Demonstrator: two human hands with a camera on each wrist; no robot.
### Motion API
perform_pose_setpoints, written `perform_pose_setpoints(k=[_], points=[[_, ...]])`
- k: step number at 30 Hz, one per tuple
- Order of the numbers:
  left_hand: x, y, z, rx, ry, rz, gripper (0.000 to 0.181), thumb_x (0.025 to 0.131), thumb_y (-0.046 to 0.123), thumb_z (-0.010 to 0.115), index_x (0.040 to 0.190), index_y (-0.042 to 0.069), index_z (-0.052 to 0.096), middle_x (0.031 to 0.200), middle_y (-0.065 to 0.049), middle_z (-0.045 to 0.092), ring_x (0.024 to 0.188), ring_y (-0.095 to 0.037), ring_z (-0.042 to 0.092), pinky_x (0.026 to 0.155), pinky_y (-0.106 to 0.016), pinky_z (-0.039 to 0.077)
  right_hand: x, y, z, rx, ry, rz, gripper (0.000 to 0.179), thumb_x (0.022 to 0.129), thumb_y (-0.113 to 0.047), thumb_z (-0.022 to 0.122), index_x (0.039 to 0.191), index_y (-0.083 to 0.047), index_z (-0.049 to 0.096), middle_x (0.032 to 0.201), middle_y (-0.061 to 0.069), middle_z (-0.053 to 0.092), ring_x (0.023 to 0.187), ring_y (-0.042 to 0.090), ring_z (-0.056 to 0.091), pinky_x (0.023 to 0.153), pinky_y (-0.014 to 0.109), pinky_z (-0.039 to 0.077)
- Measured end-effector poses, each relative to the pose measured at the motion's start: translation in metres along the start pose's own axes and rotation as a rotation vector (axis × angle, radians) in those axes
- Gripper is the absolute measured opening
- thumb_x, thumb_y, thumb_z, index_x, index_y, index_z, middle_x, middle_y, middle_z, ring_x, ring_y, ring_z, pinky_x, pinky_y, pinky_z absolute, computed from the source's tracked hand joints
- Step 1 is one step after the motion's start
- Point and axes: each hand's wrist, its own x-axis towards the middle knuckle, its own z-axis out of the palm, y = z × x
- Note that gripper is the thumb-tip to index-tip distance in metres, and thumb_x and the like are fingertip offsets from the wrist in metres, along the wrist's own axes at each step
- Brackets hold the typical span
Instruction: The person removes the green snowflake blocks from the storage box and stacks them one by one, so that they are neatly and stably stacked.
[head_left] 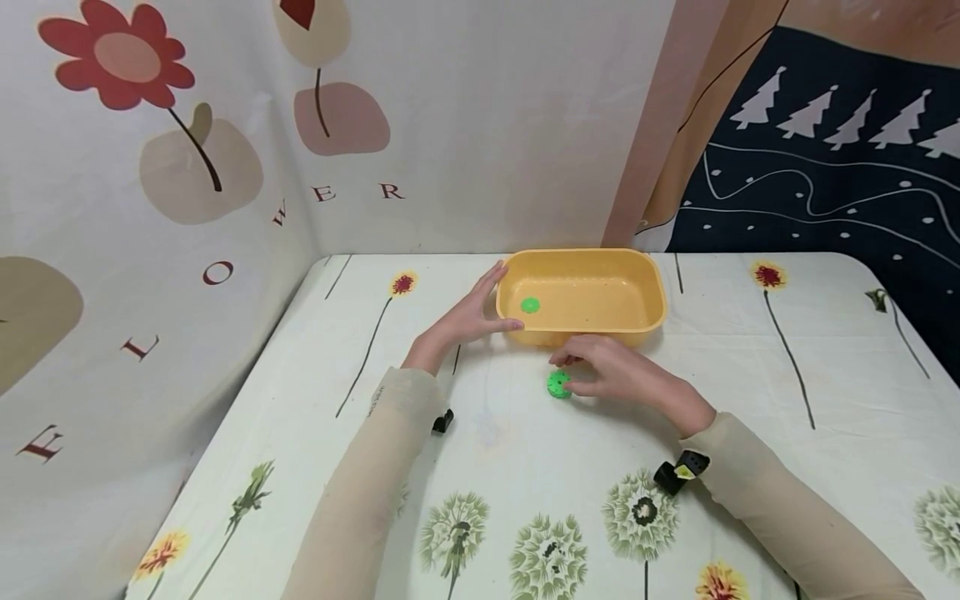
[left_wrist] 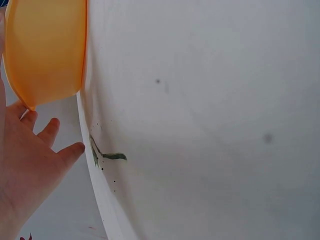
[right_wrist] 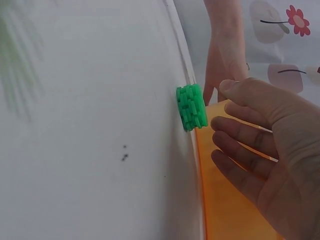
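Observation:
A small stack of bright green notched discs (head_left: 558, 384) lies on the table in front of the basin. In the right wrist view, its toothed edges (right_wrist: 192, 107) show in layers. My right hand (head_left: 615, 372) is beside the stack, thumb and fingers apart and curving loosely toward it. At the left end of the yellow plastic basin (head_left: 581, 326), my left hand (head_left: 472, 315) rests against the rim. Its thumb reaches the front edge, and the spread fingers (left_wrist: 48, 132) lie along the side. One flat green disc (head_left: 530, 305) lies inside the basin, toward the left.
A white cloth with printed flowers covers the table (head_left: 487, 483). Behind the basin hangs a pale flower-print curtain (head_left: 480, 125), and a dark cloth with white trees (head_left: 840, 167) is at the right. Each wrist carries a small black camera (head_left: 681, 471).

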Motion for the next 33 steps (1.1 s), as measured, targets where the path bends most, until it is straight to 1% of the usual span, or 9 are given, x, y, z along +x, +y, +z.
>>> perform_pose_setpoints(k=[8, 14, 21, 25, 33], points=[[-0.001, 0.0, -0.001, 0.01, -0.005, 0.015, 0.106, 0.085, 0.044, 0.077, 0.162, 0.029, 0.006, 0.169, 0.014, -0.004, 0.158, -0.023, 0.006, 0.125, -0.055, 0.016, 0.001, -0.003, -0.002, -0.017, 0.003, -0.019, 0.028, 0.089, -0.022, 0.075, 0.112, -0.007, 0.071, 0.109, 0.005, 0.074, 0.101, 0.019, 0.07, 0.091, 0.039, 0.056], [0.0, -0.001, 0.0, 0.016, -0.004, 0.018, 0.106, 0.085, 0.044, 0.077, 0.162, 0.029, 0.006, 0.169, 0.013, -0.003, 0.158, -0.023, 0.006, 0.125, -0.056, 0.016, 0.001, -0.007, -0.004, -0.039, 0.004, -0.028, 0.028, 0.089, -0.023, 0.075, 0.112, -0.008, 0.071, 0.109, 0.003, 0.074, 0.104, 0.019, 0.069, 0.091, 0.04, 0.056], [0.0, -0.001, 0.0, 0.01, -0.001, 0.013, 0.106, 0.085, 0.044, 0.078, 0.162, 0.028, 0.007, 0.17, 0.012, -0.003, 0.158, -0.024, 0.006, 0.125, -0.057, 0.015, 0.002, -0.014, -0.009, -0.025, -0.014, -0.003, 0.031, 0.089, -0.025, 0.075, 0.115, -0.009, 0.071, 0.113, 0.003, 0.073, 0.108, 0.018, 0.068, 0.094, 0.039, 0.055], [0.001, -0.001, 0.001, 0.008, 0.001, 0.014, 0.106, 0.084, 0.043, 0.078, 0.162, 0.027, 0.007, 0.17, 0.012, -0.003, 0.158, -0.024, 0.006, 0.125, -0.057, 0.016, 0.003, -0.016, -0.01, -0.018, -0.001, -0.023, 0.031, 0.089, -0.024, 0.075, 0.116, -0.009, 0.071, 0.113, 0.003, 0.073, 0.107, 0.018, 0.068, 0.093, 0.039, 0.056], [0.0, 0.0, 0.001, 0.001, 0.009, -0.013, 0.105, 0.084, 0.044, 0.078, 0.162, 0.03, 0.007, 0.169, 0.013, -0.002, 0.158, -0.023, 0.007, 0.125, -0.058, 0.016, 0.005, -0.021, -0.015, -0.003, 0.051, -0.078, 0.032, 0.087, -0.022, 0.078, 0.114, -0.007, 0.071, 0.111, 0.006, 0.074, 0.104, 0.021, 0.07, 0.09, 0.04, 0.057]])
